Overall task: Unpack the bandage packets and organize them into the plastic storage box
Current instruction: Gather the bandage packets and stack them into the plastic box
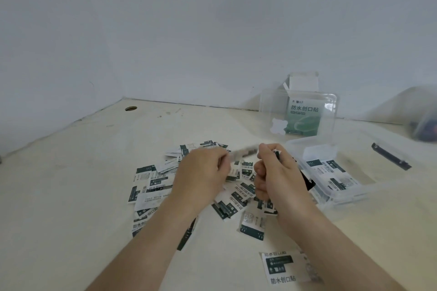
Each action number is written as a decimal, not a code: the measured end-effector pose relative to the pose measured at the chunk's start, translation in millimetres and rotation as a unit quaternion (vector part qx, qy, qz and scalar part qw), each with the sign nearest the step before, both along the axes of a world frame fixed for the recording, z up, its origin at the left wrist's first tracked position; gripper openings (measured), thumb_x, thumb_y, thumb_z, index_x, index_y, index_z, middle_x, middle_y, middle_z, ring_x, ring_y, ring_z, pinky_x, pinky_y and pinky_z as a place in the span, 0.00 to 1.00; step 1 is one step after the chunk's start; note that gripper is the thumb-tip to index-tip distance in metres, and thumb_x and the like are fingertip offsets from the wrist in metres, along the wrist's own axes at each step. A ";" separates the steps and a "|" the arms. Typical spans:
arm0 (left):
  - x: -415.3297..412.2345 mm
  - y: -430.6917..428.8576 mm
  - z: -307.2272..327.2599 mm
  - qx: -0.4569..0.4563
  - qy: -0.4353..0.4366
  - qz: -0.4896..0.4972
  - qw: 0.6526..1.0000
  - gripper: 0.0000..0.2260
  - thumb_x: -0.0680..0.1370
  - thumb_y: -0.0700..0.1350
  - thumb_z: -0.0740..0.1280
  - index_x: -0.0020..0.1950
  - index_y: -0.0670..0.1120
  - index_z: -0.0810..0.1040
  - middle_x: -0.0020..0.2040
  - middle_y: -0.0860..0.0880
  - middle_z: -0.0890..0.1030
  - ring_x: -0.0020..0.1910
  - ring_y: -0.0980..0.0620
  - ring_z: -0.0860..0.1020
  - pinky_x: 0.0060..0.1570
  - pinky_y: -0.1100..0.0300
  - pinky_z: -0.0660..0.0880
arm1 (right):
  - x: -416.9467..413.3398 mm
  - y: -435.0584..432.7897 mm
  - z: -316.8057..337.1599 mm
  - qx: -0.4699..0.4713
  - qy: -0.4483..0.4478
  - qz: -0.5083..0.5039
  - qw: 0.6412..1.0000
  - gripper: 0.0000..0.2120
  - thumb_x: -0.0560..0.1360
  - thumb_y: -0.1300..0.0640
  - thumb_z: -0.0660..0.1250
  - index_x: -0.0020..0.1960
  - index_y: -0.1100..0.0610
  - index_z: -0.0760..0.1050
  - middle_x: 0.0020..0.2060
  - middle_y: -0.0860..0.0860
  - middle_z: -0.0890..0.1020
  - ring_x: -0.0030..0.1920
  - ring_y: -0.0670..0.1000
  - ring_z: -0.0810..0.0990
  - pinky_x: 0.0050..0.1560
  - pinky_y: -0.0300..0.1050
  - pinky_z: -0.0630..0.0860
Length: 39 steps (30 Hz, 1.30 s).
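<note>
While both hands hover over the loose pile (153, 186) of bandage packets just left of the storage box (347, 198), they share one blurred held packet (243, 153); I can't tell if it's a single one or several.

Grip:
- The left hand (201, 172) has its fingers curled in and pinches the end farther from the box.
- The right hand (276, 172) is closed like a fist and pinches the box-side end. Something dark-edged shows at its knuckles, probably more packets, count unreadable.
- Neither hand is spread.

Key relation:
- The held packet's long axis points roughly toward the box, slightly tilted, raised off the table (71, 196).
- The box base lies just beside the right hand, on its outer side.
- The left hand is one hand further from the box, so the right hand is nearer for the drop-in.

Box:
- The base is open, with packets already lying flat inside.
- The clear lid (272, 106) stands upright at the box's far edge, and the printed carton (303, 82) is behind it.
- A stray packet (283, 267) lies on the near side of the box, well apart from it.

Judgement: mid-task, with most packets outside the box. The next move likely means the left hand releases and the right hand swings toward the box and lays the packet flat.
</note>
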<state>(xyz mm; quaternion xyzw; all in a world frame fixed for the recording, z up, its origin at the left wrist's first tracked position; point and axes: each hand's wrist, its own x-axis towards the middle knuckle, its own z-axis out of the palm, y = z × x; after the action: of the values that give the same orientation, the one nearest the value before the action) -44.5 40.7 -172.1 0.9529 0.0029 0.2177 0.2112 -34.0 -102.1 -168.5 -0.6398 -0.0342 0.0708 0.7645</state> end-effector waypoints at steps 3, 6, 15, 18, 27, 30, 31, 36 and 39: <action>-6.5 3.3 5.7 -0.315 0.006 0.018 0.949 0.07 0.79 0.44 0.67 0.46 0.46 0.84 0.36 0.46 0.82 0.31 0.51 0.76 0.37 0.57 0.75 | -2.1 0.2 2.5 0.035 0.010 -0.002 0.999 0.09 0.80 0.51 0.63 0.43 0.53 0.68 0.27 0.47 0.66 0.24 0.44 0.62 0.23 0.36 0.62; -14.1 1.7 7.3 -0.566 0.108 -0.061 0.815 0.08 0.74 0.35 0.71 0.53 0.36 0.81 0.34 0.45 0.81 0.29 0.53 0.76 0.32 0.63 0.77 | -2.3 -0.2 4.8 0.095 0.006 -0.016 0.995 0.09 0.76 0.50 0.68 0.50 0.52 0.71 0.26 0.45 0.69 0.24 0.43 0.66 0.28 0.39 0.65; -22.8 5.8 17.8 -0.354 0.181 -0.105 0.911 0.05 0.76 0.47 0.71 0.48 0.47 0.82 0.34 0.47 0.84 0.29 0.53 0.77 0.31 0.63 0.74 | -2.7 -1.5 5.4 0.098 -0.012 -0.001 0.995 0.13 0.82 0.59 0.57 0.48 0.54 0.80 0.33 0.53 0.76 0.37 0.53 0.74 0.42 0.52 0.70; -22.0 18.9 15.7 -0.171 0.185 -0.068 0.965 0.12 0.69 0.58 0.75 0.50 0.56 0.81 0.38 0.54 0.80 0.32 0.60 0.74 0.37 0.62 0.70 | -3.0 -1.2 7.8 0.136 0.019 0.002 0.991 0.10 0.81 0.64 0.57 0.49 0.56 0.76 0.27 0.54 0.69 0.32 0.55 0.77 0.42 0.53 0.74; -29.3 5.1 7.8 0.061 0.272 -0.075 0.957 0.30 0.70 0.66 0.69 0.67 0.57 0.65 0.60 0.56 0.67 0.62 0.56 0.65 0.62 0.54 0.69 | -2.6 -1.9 4.9 0.028 0.025 0.046 0.998 0.07 0.79 0.60 0.61 0.50 0.49 0.71 0.27 0.47 0.66 0.24 0.46 0.64 0.23 0.39 0.62; -32.3 1.9 5.5 0.124 0.250 -0.081 0.957 0.32 0.69 0.68 0.67 0.67 0.56 0.64 0.60 0.56 0.67 0.62 0.55 0.64 0.61 0.54 0.69 | -1.6 -1.8 2.2 0.024 0.053 0.048 0.997 0.08 0.79 0.59 0.60 0.43 0.51 0.70 0.29 0.48 0.65 0.24 0.45 0.63 0.22 0.38 0.60; -31.5 2.7 4.0 0.136 0.229 -0.079 0.961 0.29 0.70 0.67 0.66 0.66 0.56 0.65 0.59 0.56 0.68 0.61 0.55 0.65 0.60 0.55 0.69 | -0.7 -1.6 1.8 0.025 0.060 0.047 0.997 0.08 0.79 0.59 0.61 0.41 0.51 0.70 0.29 0.48 0.65 0.24 0.46 0.62 0.22 0.38 0.60; -33.6 13.8 14.7 0.017 0.177 -0.103 0.979 0.05 0.73 0.53 0.69 0.48 0.56 0.79 0.43 0.60 0.80 0.43 0.64 0.78 0.44 0.66 0.76 | 1.0 -1.1 1.5 0.049 0.095 0.048 0.993 0.07 0.79 0.58 0.62 0.42 0.51 0.71 0.29 0.49 0.66 0.25 0.46 0.61 0.24 0.38 0.57; -33.2 22.7 20.7 -0.060 0.095 -0.078 0.991 0.05 0.75 0.48 0.71 0.39 0.56 0.81 0.34 0.59 0.81 0.34 0.62 0.80 0.36 0.70 0.75 | 2.7 -0.9 1.0 0.078 0.122 0.055 0.988 0.02 0.80 0.57 0.62 0.50 0.53 0.73 0.29 0.49 0.65 0.25 0.46 0.61 0.24 0.37 0.56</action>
<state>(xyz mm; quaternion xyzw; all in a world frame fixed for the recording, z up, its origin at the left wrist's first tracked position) -77.7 63.5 -151.4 0.9522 -0.0381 0.1085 0.2831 -31.3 -103.1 -167.4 -0.5621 0.0189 0.1877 0.8052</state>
